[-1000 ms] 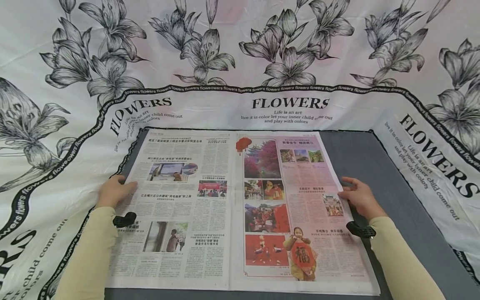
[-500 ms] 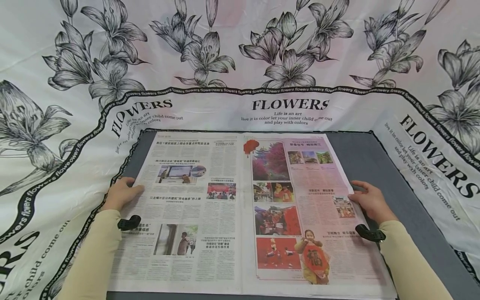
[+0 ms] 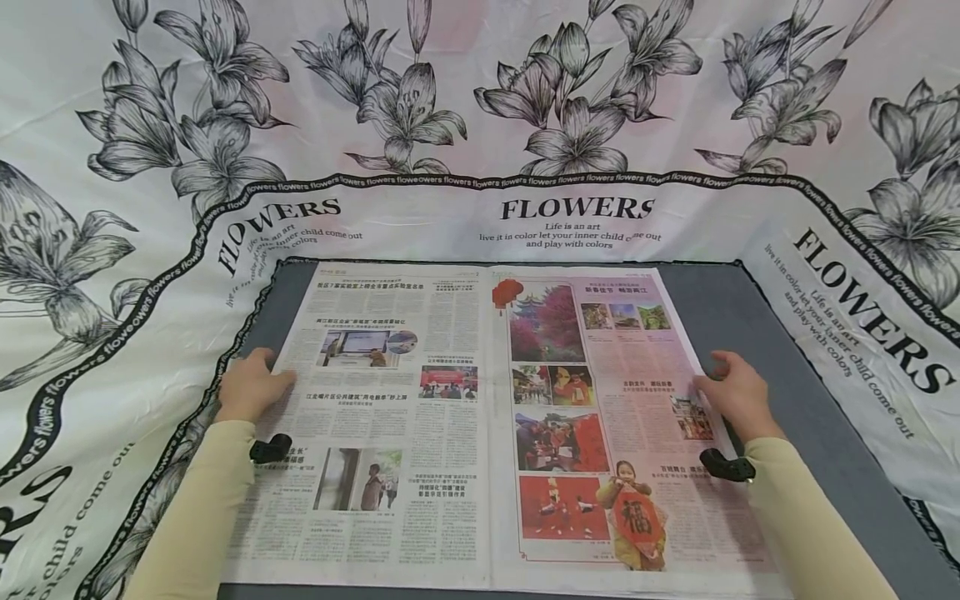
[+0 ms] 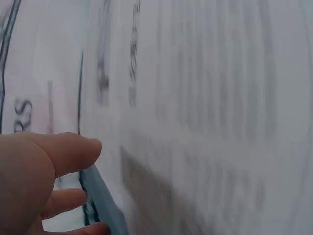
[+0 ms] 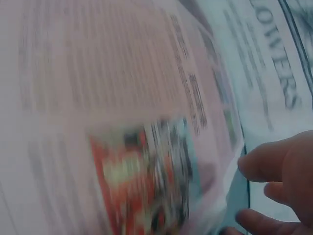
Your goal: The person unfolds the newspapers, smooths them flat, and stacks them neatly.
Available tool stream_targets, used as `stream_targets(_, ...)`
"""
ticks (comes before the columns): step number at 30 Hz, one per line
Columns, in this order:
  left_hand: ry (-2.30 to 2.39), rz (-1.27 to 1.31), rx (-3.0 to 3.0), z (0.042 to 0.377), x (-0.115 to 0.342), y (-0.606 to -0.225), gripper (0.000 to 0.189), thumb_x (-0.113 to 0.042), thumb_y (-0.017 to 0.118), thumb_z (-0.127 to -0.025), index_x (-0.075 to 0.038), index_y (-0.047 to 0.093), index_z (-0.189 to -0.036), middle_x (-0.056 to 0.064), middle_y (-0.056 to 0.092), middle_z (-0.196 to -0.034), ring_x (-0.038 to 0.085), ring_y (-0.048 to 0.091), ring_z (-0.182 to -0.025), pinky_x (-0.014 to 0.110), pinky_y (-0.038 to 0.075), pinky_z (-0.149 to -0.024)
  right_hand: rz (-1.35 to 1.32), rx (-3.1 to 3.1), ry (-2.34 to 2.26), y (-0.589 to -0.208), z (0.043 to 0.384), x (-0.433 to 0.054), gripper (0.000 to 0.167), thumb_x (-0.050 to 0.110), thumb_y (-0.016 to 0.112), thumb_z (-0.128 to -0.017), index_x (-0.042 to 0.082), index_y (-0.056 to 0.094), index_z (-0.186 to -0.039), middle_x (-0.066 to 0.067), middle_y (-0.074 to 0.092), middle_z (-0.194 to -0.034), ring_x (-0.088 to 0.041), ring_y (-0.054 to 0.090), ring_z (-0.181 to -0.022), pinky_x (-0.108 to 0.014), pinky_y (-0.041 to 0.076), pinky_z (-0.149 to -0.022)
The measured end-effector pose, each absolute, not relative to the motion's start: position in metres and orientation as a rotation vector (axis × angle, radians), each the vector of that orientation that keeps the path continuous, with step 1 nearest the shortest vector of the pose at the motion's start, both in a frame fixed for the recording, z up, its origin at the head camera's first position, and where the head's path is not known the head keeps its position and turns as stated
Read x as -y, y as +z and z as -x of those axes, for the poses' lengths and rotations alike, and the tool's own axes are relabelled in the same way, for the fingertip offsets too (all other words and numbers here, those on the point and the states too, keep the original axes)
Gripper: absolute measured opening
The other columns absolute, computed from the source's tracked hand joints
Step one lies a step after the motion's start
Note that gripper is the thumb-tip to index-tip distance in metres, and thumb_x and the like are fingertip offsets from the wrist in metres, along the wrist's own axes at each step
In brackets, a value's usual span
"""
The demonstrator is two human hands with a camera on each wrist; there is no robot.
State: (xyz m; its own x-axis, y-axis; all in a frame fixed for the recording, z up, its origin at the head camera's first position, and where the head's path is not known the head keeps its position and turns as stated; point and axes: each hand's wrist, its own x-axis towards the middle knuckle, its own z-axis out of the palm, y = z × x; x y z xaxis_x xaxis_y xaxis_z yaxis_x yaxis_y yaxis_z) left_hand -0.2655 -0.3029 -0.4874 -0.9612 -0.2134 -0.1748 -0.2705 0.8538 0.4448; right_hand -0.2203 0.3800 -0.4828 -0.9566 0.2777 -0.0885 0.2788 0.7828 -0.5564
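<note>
An open newspaper lies spread flat, text columns and small photos on its left page, red and pink festive pictures on its right. My left hand is at the paper's left edge, with the thumb pointing inward. In the left wrist view the left hand has its thumb and fingers spread apart by that edge. At the opposite edge is my right hand. The right wrist view shows the right hand with thumb and fingers separated beside the paper's margin. Neither hand visibly pinches the paper.
The newspaper rests on a dark grey tabletop. White cloth printed with black flowers and lettering rises around the back and sides. A small black device sits on the left wrist and another on the right wrist.
The newspaper has shifted to the right, mostly in the first half second, and both hands moved right with it. Since then the right hand has drawn slightly left and up.
</note>
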Motion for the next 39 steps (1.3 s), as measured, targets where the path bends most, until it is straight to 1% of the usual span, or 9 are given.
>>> stream_targets(4, 0.609, 0.194, -3.017, 0.27, 0.262, -0.481, 0.071, -0.033, 0.062, -0.096, 0.005, 0.039, -0.151, 0.043, 0.04, -0.143, 0.064, 0.04, -0.128, 0.076, 0.037, -0.099, -0.172, -3.139, -0.829, -0.477, 0.233, -0.332, 0.06, 0.02, 0.059, -0.099, -0.012, 0.042, -0.146, -0.043, 0.048, -0.138, -0.059, 0.049, -0.123, -0.07, 0.043, -0.097)
stream_targets(7, 0.552, -0.055, -3.016, 0.273, 0.213, -0.473, 0.072, -0.034, 0.068, -0.094, 0.0, 0.042, -0.153, 0.038, 0.043, -0.147, 0.061, 0.044, -0.13, 0.073, 0.044, -0.098, 0.112, -3.15, -0.733, -0.478, 0.242, -0.284, 0.059, 0.022, 0.065, -0.097, -0.008, 0.047, -0.146, -0.039, 0.051, -0.139, -0.055, 0.051, -0.124, -0.067, 0.044, -0.101)
stream_targets(12, 0.456, -0.403, -2.887, 0.271, 0.126, -0.469, 0.089, -0.046, 0.081, -0.083, -0.012, 0.042, -0.155, 0.026, 0.043, -0.153, 0.053, 0.044, -0.136, 0.071, 0.046, -0.1, 0.497, -3.045, -0.534, -0.484, 0.248, -0.199, 0.068, 0.032, 0.073, -0.093, 0.001, 0.05, -0.148, -0.033, 0.052, -0.143, -0.053, 0.054, -0.127, -0.065, 0.049, -0.1)
stream_targets(16, 0.375, -0.459, -2.758, 0.265, 0.078, -0.471, 0.1, -0.051, 0.086, -0.076, -0.021, 0.038, -0.158, 0.022, 0.038, -0.156, 0.05, 0.037, -0.142, 0.072, 0.046, -0.096, 0.565, -2.964, -0.401, -0.485, 0.244, -0.149, 0.069, 0.039, 0.075, -0.091, 0.009, 0.051, -0.149, -0.031, 0.049, -0.149, -0.053, 0.05, -0.133, -0.068, 0.051, -0.094)
stream_targets(19, 0.321, -0.419, -2.708, 0.26, 0.06, -0.472, 0.104, -0.05, 0.088, -0.072, -0.026, 0.036, -0.159, 0.021, 0.036, -0.157, 0.049, 0.035, -0.144, 0.071, 0.048, -0.093, 0.529, -2.922, -0.287, -0.489, 0.241, -0.125, 0.073, 0.046, 0.076, -0.089, 0.015, 0.051, -0.15, -0.027, 0.05, -0.146, -0.051, 0.052, -0.129, -0.068, 0.054, -0.085)
stream_targets(22, 0.299, -0.375, -2.689, 0.257, 0.053, -0.473, 0.106, -0.049, 0.09, -0.07, -0.028, 0.036, -0.159, 0.02, 0.036, -0.156, 0.048, 0.036, -0.143, 0.072, 0.047, -0.092, 0.488, -2.895, -0.217, -0.493, 0.24, -0.113, 0.076, 0.05, 0.077, -0.086, 0.017, 0.051, -0.15, -0.025, 0.051, -0.141, -0.05, 0.054, -0.123, -0.069, 0.054, -0.08)
stream_targets(29, 0.349, -0.389, -2.694, 0.256, 0.061, -0.479, 0.109, -0.052, 0.091, -0.069, -0.024, 0.037, -0.159, 0.019, 0.034, -0.159, 0.046, 0.035, -0.145, 0.072, 0.049, -0.093, 0.337, -2.807, -0.291, -0.493, 0.239, -0.122, 0.082, 0.055, 0.075, -0.086, 0.02, 0.045, -0.154, -0.026, 0.032, -0.162, -0.06, 0.033, -0.143, -0.082, 0.044, -0.088)
stream_targets(34, 0.401, -0.392, -2.723, 0.256, 0.089, -0.482, 0.11, -0.052, 0.091, -0.068, -0.02, 0.037, -0.159, 0.023, 0.032, -0.16, 0.054, 0.032, -0.145, 0.066, 0.049, -0.1, 0.291, -2.758, -0.338, -0.488, 0.236, -0.155, 0.089, 0.058, 0.073, -0.087, 0.016, 0.039, -0.158, -0.029, 0.022, -0.166, -0.063, 0.024, -0.146, -0.077, 0.04, -0.101)
stream_targets(39, 0.453, -0.27, -2.727, 0.26, 0.141, -0.483, 0.113, -0.049, 0.088, -0.071, -0.013, 0.031, -0.161, 0.032, 0.023, -0.163, 0.065, 0.019, -0.146, 0.073, 0.041, -0.106, 0.245, -2.771, -0.364, -0.487, 0.234, -0.207, 0.095, 0.058, 0.073, -0.086, 0.009, 0.037, -0.158, -0.036, 0.027, -0.16, -0.064, 0.032, -0.14, -0.072, 0.046, -0.098)
